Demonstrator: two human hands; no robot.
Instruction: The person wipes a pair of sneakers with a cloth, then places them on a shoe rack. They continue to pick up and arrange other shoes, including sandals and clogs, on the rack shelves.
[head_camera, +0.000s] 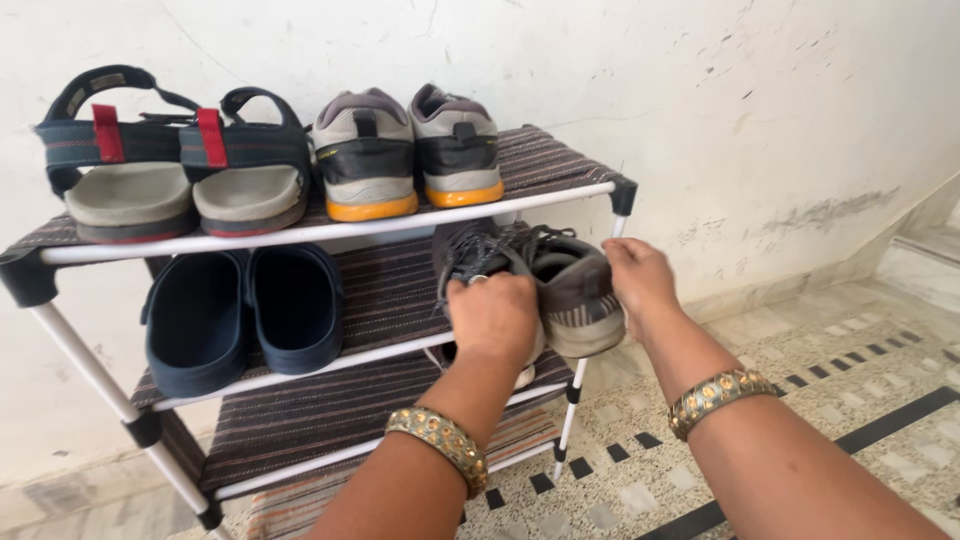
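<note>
Over on the shoe rack (330, 232), top shelf has a pair of strappy sandals (175, 165) on the left and grey sneakers with orange soles (410, 150) beside them. Middle shelf, left side, a pair of dark blue clogs (240, 315) sits heels-out. Then the hands: the left hand (492, 318) has its grip curled tight over the heel of one grey laced shoe (475, 255), and the right hand (640, 280) pinches the heel rim of the other grey shoe (575, 295). Both shoes sit at the right end of the middle shelf, heels hanging past the front rail. Gold bangles (715, 395) on both wrists.
</note>
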